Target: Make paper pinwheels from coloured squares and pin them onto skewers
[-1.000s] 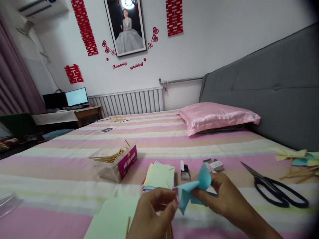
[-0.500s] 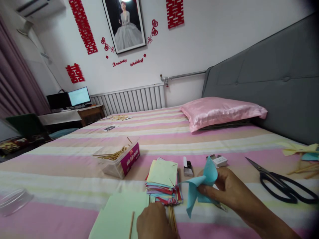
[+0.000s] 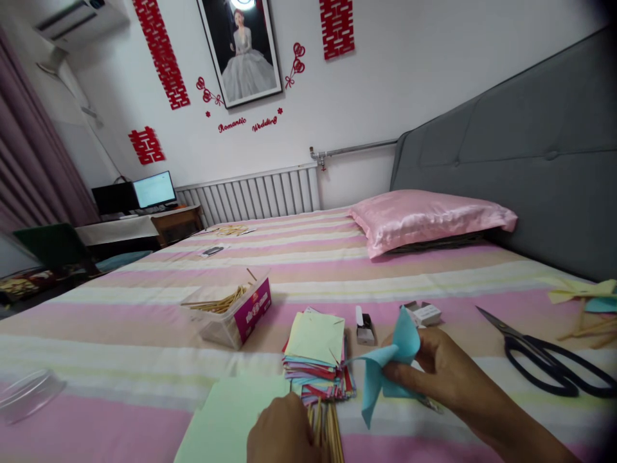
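My right hand (image 3: 441, 373) pinches a folded light-blue paper pinwheel (image 3: 385, 370) just above the striped bed sheet (image 3: 120, 334). My left hand (image 3: 282, 434) is low at the bottom edge, its fingers resting on a bundle of thin wooden sticks (image 3: 328, 427) that lies in front of a stack of coloured paper squares (image 3: 315, 354). Whether the fingers grip a stick is hidden. A pale green sheet (image 3: 226, 418) lies just left of that hand.
A clear box of wooden sticks (image 3: 229, 312) stands to the left, a small stapler (image 3: 365, 328) and a staple box (image 3: 424, 313) behind the paper. Black scissors (image 3: 544, 360) lie right, finished pinwheels (image 3: 585, 296) far right. A pink pillow (image 3: 429, 218) and a clear lid (image 3: 29, 392) lie further off.
My left hand let go of the blue pinwheel and dropped to the stick bundle below the paper stack. My right hand kept hold of the pinwheel, nearly still.
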The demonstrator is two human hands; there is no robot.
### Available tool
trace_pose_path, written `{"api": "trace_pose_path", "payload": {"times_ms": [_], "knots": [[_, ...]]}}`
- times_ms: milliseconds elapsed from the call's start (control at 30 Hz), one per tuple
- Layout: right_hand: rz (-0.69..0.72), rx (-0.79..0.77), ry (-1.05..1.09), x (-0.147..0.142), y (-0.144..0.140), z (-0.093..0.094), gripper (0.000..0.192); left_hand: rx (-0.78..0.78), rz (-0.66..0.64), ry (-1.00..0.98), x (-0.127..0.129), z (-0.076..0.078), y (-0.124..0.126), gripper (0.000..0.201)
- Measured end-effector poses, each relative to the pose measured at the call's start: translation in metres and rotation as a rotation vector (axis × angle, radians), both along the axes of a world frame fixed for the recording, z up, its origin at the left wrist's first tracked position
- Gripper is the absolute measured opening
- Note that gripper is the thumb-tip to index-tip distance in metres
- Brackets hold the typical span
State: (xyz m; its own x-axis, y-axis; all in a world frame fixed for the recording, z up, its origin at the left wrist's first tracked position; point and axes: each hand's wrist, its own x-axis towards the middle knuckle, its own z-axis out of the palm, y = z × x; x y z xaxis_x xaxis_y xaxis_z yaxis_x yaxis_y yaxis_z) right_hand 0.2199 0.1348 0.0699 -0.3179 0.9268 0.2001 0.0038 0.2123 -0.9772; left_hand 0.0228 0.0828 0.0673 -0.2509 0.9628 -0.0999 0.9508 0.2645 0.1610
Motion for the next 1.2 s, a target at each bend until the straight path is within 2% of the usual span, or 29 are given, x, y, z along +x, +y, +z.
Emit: {"api": "trace_pose_path", "payload": {"times_ms": [100,233,333,433,533,633,733,833,967,1200], "knots": [[0.059,-0.033,-0.001,-0.001,-0.002,0.001,0.018,0.075,-0.027,-0.155,-0.004,0.007,0.002,0.022],[0.212,-0.069,0.004,-0.002,-0.009,0.005,0.013,0.263,-0.245,-0.643,-0.006,0.018,0.006,0.031],[0.222,0.094,-0.064,-0.003,-0.012,0.009,0.005,0.368,-0.349,-0.829,-0.005,0.021,0.006,0.03],[0.169,0.337,-0.1,-0.004,-0.011,0.011,0.008,0.376,-0.412,-0.859,-0.003,0.023,0.004,0.03],[0.097,0.473,-0.086,-0.005,-0.008,0.01,0.01,0.34,-0.446,-0.833,0.0,0.024,0.004,0.032],[0.058,0.582,-0.052,-0.005,-0.007,0.01,0.011,0.277,-0.431,-0.925,0.002,0.022,0.005,0.034],[0.0,0.685,-0.024,-0.006,-0.006,0.006,0.011,0.234,-0.363,-1.086,0.002,0.014,0.006,0.036],[-0.033,0.713,0.004,-0.006,-0.004,-0.001,0.015,0.263,-0.277,-1.139,0.0,0.003,0.008,0.036],[-0.039,0.74,0.028,-0.006,-0.001,-0.007,0.019,0.305,-0.233,-1.15,-0.002,-0.008,0.01,0.036],[-0.064,0.778,-0.002,-0.007,-0.003,0.0,0.015,0.285,-0.268,-1.179,-0.003,-0.008,0.01,0.032]]}}
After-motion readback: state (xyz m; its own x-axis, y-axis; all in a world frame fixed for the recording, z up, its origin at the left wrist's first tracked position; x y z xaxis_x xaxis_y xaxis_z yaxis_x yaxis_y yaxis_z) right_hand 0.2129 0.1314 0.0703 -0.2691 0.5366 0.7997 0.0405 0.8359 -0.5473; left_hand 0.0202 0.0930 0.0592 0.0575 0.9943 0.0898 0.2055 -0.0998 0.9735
